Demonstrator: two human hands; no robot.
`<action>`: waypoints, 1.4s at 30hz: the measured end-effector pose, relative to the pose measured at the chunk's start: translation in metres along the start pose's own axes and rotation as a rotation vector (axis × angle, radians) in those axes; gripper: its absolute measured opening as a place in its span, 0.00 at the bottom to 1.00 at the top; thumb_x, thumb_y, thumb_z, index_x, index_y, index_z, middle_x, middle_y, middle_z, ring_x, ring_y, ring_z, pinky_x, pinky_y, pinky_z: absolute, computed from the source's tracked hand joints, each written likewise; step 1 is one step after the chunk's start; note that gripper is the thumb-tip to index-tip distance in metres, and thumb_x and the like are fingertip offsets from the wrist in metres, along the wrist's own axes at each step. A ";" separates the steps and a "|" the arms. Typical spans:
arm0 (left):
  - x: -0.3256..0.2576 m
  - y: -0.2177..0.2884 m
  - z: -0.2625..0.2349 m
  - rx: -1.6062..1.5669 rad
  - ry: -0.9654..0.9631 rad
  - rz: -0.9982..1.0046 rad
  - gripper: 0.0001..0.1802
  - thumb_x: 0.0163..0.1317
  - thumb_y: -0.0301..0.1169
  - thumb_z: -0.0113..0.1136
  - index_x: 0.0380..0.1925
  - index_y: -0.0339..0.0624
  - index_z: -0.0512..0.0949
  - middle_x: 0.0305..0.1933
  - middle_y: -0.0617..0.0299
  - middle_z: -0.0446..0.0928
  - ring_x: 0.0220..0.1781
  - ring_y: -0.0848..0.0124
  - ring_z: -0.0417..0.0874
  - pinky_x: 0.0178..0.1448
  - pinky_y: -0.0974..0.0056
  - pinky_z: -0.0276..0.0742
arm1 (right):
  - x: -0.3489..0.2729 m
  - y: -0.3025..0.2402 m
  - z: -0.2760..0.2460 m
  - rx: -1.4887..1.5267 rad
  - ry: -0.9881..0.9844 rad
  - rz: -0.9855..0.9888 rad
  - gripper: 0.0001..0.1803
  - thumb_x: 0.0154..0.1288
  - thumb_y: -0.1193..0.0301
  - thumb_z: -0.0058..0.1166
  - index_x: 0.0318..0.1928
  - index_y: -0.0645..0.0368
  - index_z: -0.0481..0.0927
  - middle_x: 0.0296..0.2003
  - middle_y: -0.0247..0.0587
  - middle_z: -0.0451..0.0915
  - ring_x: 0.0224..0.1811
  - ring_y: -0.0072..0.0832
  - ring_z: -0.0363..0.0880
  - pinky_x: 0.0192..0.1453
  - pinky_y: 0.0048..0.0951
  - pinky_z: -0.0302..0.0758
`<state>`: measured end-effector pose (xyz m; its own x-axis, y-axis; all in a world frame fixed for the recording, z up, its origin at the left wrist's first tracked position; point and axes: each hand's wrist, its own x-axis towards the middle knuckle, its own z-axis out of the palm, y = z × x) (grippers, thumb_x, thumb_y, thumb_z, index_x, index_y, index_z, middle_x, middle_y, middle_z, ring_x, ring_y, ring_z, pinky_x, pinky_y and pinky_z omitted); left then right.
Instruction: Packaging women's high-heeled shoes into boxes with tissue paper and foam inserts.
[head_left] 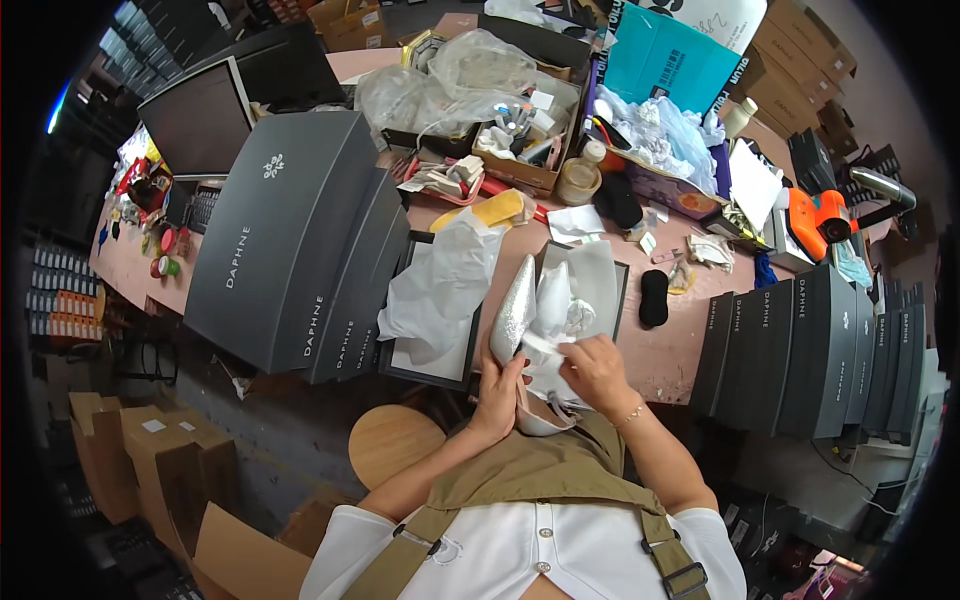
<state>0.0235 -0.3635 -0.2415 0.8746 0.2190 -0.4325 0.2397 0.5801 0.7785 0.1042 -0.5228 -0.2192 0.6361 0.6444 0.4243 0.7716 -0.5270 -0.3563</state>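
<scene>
A silver glittery pointed-toe shoe [514, 310] is gripped near its middle by my left hand [495, 398], toe pointing away from me and heel end near my apron. My right hand [597, 378], fingers closed, pinches a thin white piece [540, 346], paper or cloth, just right of the shoe. Beyond it, an open grey shoebox [621, 290] holds white tissue and a white wrapped shape [553, 295]; its kind is partly hidden. Left of the shoe, crumpled white tissue paper [437, 285] lies over a box lid or tray [430, 365].
Large dark grey shoeboxes [285, 215] stand stacked at the left; more grey boxes [790, 350] line the right. At the back are a carton of small bottles [530, 140], a jar [580, 180] and an orange heat-gun-like tool [815, 222]. A round wooden stool [395, 445] sits below.
</scene>
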 end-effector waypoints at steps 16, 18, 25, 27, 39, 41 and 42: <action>-0.002 -0.006 0.003 -0.290 -0.318 -0.181 0.38 0.70 0.60 0.31 0.62 0.39 0.62 0.64 0.57 0.65 0.68 0.66 0.62 0.70 0.60 0.57 | 0.018 -0.013 0.027 0.258 -0.520 0.123 0.21 0.71 0.58 0.41 0.49 0.64 0.74 0.48 0.63 0.70 0.53 0.55 0.65 0.70 0.58 0.46; -0.014 -0.003 0.016 -0.265 -0.263 -0.144 0.39 0.70 0.60 0.31 0.67 0.41 0.56 0.69 0.58 0.59 0.71 0.66 0.58 0.73 0.60 0.53 | 0.005 -0.019 0.070 0.323 -0.289 0.323 0.20 0.71 0.58 0.40 0.45 0.64 0.74 0.42 0.62 0.70 0.49 0.55 0.66 0.68 0.61 0.46; -0.003 0.021 0.012 -0.230 -0.286 -0.219 0.39 0.68 0.62 0.34 0.68 0.45 0.54 0.68 0.58 0.60 0.70 0.64 0.59 0.73 0.58 0.53 | 0.042 -0.032 0.042 0.333 -0.156 0.370 0.27 0.71 0.52 0.38 0.37 0.68 0.75 0.33 0.56 0.73 0.44 0.50 0.68 0.66 0.61 0.48; 0.021 0.043 -0.001 -0.100 -0.324 -0.321 0.39 0.67 0.63 0.35 0.67 0.46 0.56 0.64 0.57 0.66 0.67 0.64 0.64 0.71 0.58 0.57 | 0.032 -0.039 0.025 0.311 -0.257 0.312 0.28 0.71 0.52 0.38 0.37 0.69 0.75 0.35 0.57 0.73 0.45 0.51 0.69 0.67 0.61 0.47; 0.070 0.047 -0.033 -0.109 -0.310 -0.525 0.25 0.70 0.53 0.41 0.52 0.44 0.69 0.43 0.58 0.76 0.47 0.65 0.79 0.53 0.57 0.76 | 0.023 -0.077 0.063 0.524 -0.364 0.500 0.33 0.72 0.49 0.29 0.45 0.68 0.77 0.47 0.66 0.73 0.55 0.60 0.67 0.67 0.64 0.43; 0.062 0.044 -0.039 -0.113 -0.287 -0.463 0.26 0.70 0.53 0.42 0.53 0.43 0.67 0.41 0.55 0.76 0.45 0.64 0.80 0.51 0.57 0.77 | 0.027 -0.084 0.049 0.578 -0.369 0.435 0.32 0.72 0.50 0.31 0.45 0.69 0.76 0.47 0.66 0.73 0.54 0.61 0.67 0.66 0.64 0.45; 0.061 0.036 -0.045 -0.125 -0.293 -0.438 0.27 0.69 0.53 0.42 0.54 0.42 0.67 0.41 0.55 0.76 0.44 0.63 0.80 0.50 0.56 0.78 | 0.031 -0.085 0.035 0.615 -0.495 0.428 0.28 0.72 0.53 0.34 0.49 0.69 0.73 0.54 0.67 0.68 0.59 0.58 0.64 0.69 0.58 0.47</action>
<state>0.0665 -0.2944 -0.2603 0.7893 -0.2822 -0.5453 0.5720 0.6606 0.4862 0.0584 -0.4387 -0.2053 0.6836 0.7008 -0.2039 0.2385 -0.4785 -0.8451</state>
